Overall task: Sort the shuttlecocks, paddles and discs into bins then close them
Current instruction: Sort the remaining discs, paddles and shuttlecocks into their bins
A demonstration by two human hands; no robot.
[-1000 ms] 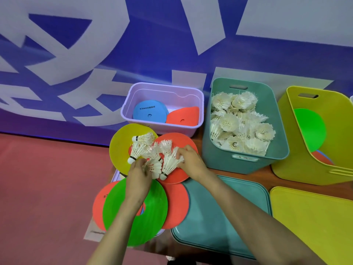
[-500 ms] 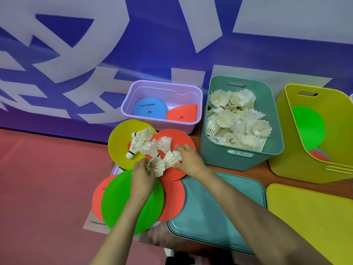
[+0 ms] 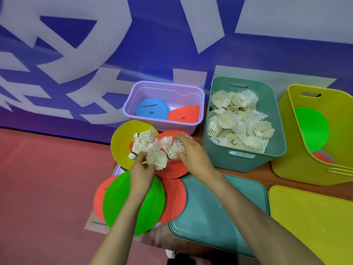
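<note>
Several white feather shuttlecocks [image 3: 142, 142] lie in a heap on a yellow disc [image 3: 122, 142] and an orange disc [image 3: 172, 169]. My left hand [image 3: 142, 172] pinches one shuttlecock [image 3: 157, 159] at the near side of the heap. My right hand [image 3: 191, 153] is closed over others on the orange disc. A green disc [image 3: 118, 205] and more orange discs lie nearer me. The teal bin [image 3: 277, 152] to the right is full of shuttlecocks. The lilac bin [image 3: 131, 100] holds a blue and an orange disc.
A yellow bin [image 3: 298, 169] leans at the far right with a green disc inside. A teal lid [image 3: 219, 211] and a yellow lid [image 3: 313, 222] lie flat in front. A blue and white banner stands behind; red floor lies to the left.
Both hands have closed in on the heap. The left hand took hold of one shuttlecock and the right hand gathered others under its fingers.
</note>
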